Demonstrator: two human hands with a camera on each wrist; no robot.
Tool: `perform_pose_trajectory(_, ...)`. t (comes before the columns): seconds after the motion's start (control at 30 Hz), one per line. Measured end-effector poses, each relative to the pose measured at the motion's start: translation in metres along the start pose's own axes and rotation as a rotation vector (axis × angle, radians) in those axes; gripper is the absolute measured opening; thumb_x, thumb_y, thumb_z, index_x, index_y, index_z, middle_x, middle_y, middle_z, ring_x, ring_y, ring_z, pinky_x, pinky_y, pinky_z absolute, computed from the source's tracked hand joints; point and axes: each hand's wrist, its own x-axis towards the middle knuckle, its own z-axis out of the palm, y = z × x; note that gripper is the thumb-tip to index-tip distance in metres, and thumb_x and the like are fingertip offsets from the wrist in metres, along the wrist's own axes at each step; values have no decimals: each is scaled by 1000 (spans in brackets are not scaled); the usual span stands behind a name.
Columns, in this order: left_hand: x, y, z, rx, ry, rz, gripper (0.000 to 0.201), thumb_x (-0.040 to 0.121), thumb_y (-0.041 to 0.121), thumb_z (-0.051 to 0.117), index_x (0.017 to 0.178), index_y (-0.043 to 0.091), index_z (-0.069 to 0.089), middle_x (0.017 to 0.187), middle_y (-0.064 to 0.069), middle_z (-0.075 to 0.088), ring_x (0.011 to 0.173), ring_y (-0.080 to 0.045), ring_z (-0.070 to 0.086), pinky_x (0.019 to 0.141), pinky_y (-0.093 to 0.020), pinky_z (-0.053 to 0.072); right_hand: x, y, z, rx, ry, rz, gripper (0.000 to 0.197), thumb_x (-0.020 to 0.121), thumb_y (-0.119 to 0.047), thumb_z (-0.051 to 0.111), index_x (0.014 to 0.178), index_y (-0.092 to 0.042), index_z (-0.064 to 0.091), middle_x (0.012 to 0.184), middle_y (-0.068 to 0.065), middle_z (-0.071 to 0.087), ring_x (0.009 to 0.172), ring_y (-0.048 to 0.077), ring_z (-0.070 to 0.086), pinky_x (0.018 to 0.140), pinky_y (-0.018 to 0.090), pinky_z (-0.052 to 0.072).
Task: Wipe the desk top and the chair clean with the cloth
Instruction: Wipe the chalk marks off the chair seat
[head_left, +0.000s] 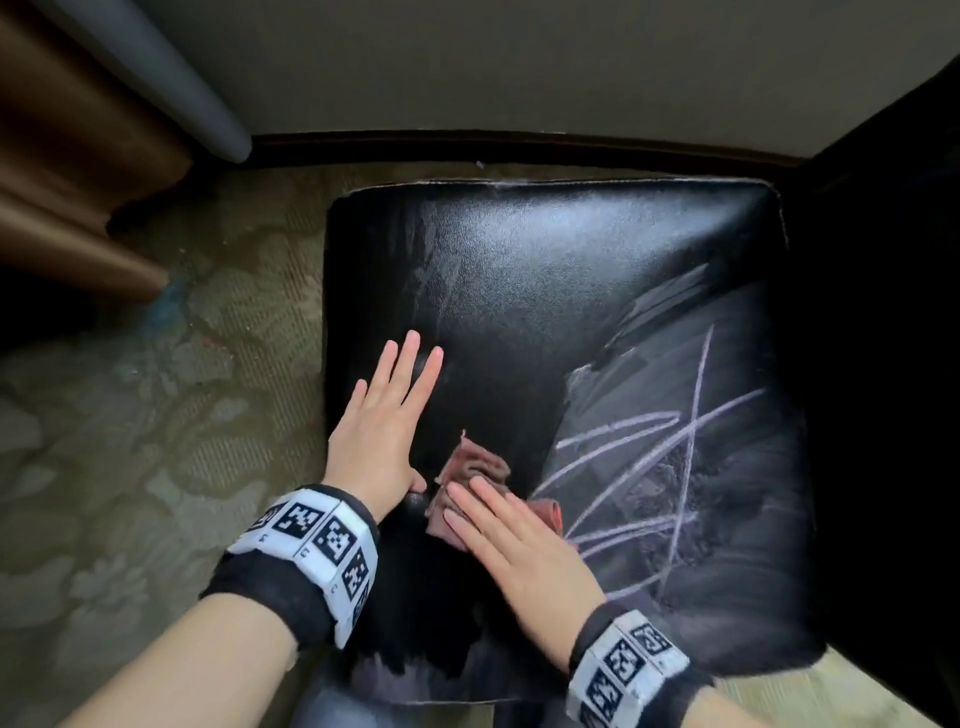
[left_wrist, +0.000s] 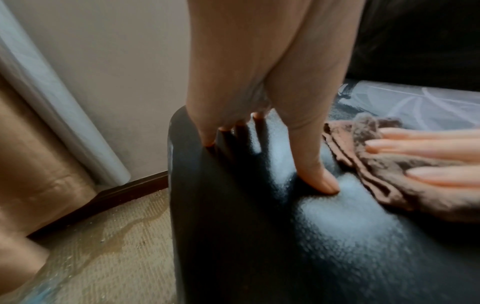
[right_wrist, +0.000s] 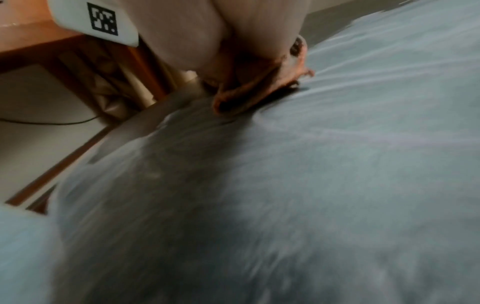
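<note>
Right hand (head_left: 511, 540) flat on cloth (head_left: 478, 467), hiding most of it.

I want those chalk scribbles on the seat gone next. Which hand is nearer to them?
Right. The right hand presses the cloth flat just beside the chalk marks. The left hand lies flat on the seat beyond the cloth, farther from them.

Two hands – left hand (head_left: 379, 441), right hand (head_left: 519, 551). One cloth (head_left: 475, 470) under right fingers (head_left: 470, 506). One chair (head_left: 597, 270). Two marker wristbands – one per wrist.
</note>
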Motion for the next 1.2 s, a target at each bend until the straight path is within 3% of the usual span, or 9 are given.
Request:
perform_pose_trajectory(0.23,-2,-1,-2,44,17,32,129,68,34,81,147,23,-21,152,1,-33,143,-17,-23,117,-32,7,48,56,-30,110,136,479,82,60,15,34,140,-1,37,151,15,25,140,31,18,113,43,23)
perform_pose_trajectory(0.4,-27,-4,22,25,138,92,95,82,25,71,152,14,8,159,-7,-8,147,-23,-6,117,-37,15,-27,-42,8,179,-19,300,67,74,-1,26,139,-9,40,153,7,23,142,23,14,111,36,20)
perform_pose_trajectory(0.5,-56,3,51,-75,239,77,83,77,18,77,146,7,32,157,-11,17,144,-26,18,110,-40,30,-13,-2,-9,136,12,291,64,75,3,27,135,-9,46,149,7,32,139,26,26,110,39,29)
perform_pose_trajectory(0.67,-70,26,76,-210,206,-42,67,99,22,43,151,15,1,158,3,-14,145,-12,-13,117,-28,6,42,100,-54,99,-49,619,81,80,16,38,149,-8,4,156,10,-12,144,29,-10,118,35,1)
perform_pose_trajectory(0.73,-66,29,79,-216,225,-80,65,100,20,41,152,14,2,159,2,-13,146,-15,-11,118,-31,7,24,82,-44,81,-42,545,81,75,20,37,148,-5,10,156,13,-5,144,32,-5,118,40,9)
perform_pose_trajectory(0.83,-65,31,79,-226,214,-98,64,100,19,41,152,14,3,159,1,-11,146,-16,-9,117,-32,9,-46,21,-10,76,-10,334,77,63,13,30,139,2,39,149,20,29,137,40,26,106,50,35)
perform_pose_trajectory(0.93,-66,30,78,-242,211,-98,64,100,19,42,152,14,4,159,2,-11,146,-15,-8,117,-33,9,-77,6,-4,69,-51,233,71,67,0,20,130,-3,53,141,15,45,128,33,44,105,39,39)
perform_pose_trajectory(1.1,-77,28,73,-343,239,-64,59,100,14,40,151,17,12,159,7,-4,146,-9,-5,116,-30,20,-20,64,-29,91,-4,316,69,76,4,29,143,-7,32,153,13,19,142,32,13,118,39,11)
perform_pose_trajectory(1.2,-99,20,85,-346,215,-24,58,99,1,35,151,18,14,159,9,-3,142,-2,-7,111,-21,21,-34,26,-10,145,-12,331,88,64,16,45,146,-7,24,156,11,9,144,30,2,118,40,6)
